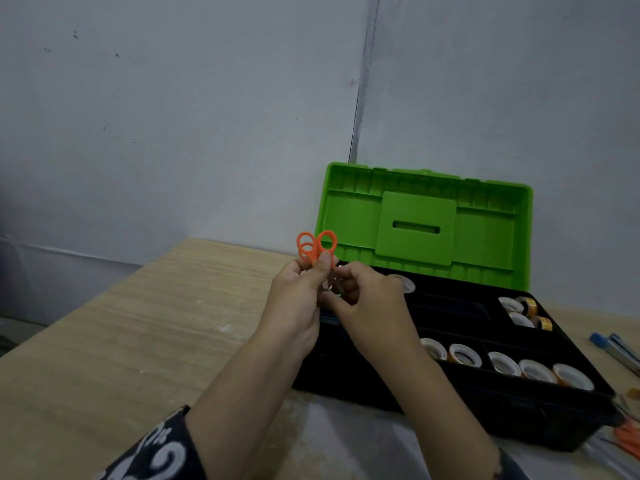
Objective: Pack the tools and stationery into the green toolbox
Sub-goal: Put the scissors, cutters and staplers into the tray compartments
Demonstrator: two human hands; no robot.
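Note:
The toolbox has a black body and an upright green lid, and stands open on the table. Its top tray holds several tape rolls. In front of its left end, both hands hold orange-handled scissors, handles up. My left hand grips them just below the handle loops. My right hand pinches the lower part; the blades are mostly hidden behind the fingers.
The toolbox sits on a light wooden table against a grey wall. At the right edge lie a blue-ended tool and, lower down, something with orange handles.

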